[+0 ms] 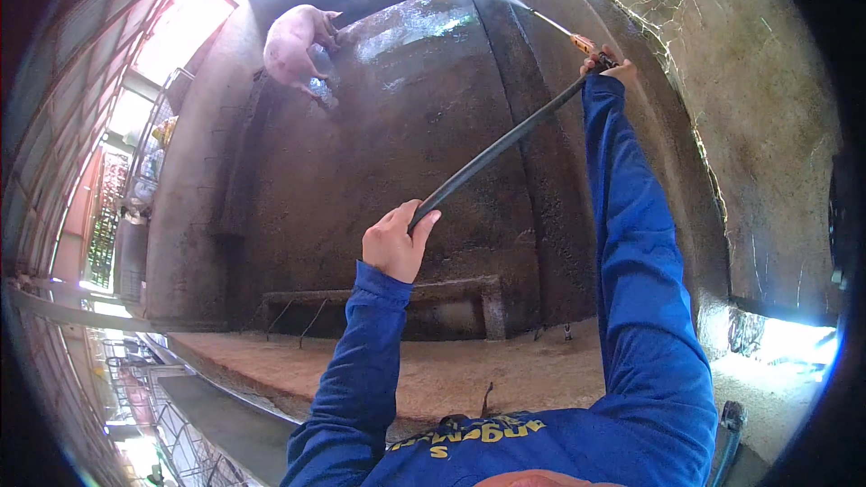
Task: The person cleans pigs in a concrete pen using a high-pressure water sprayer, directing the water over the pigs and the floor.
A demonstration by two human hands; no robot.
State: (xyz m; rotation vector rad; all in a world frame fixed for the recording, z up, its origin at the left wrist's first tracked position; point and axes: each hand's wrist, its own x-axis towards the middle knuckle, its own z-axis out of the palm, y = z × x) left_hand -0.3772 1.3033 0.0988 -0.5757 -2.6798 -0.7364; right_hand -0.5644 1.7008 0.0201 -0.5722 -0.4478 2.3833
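My right hand [610, 69], arm stretched far forward, grips the handle of a spray gun [585, 44] with an orange body and a thin metal lance. Water fans out of its tip toward the far wall. From the gun a black hose [505, 142] slants down to the left. Around its lower part my left hand [394, 241] is closed, near the middle of the view. Both sleeves are blue. Beyond the hands, a pink pig [296, 45] stands at the far left on the wet concrete floor [388, 144].
A low concrete trough [379, 293] runs along the near side of the pen, behind a ledge [505, 365]. Walls border the pen, with a rough concrete wall [758, 126] at right. Metal bars and wire racks [180, 415] stand at lower left.
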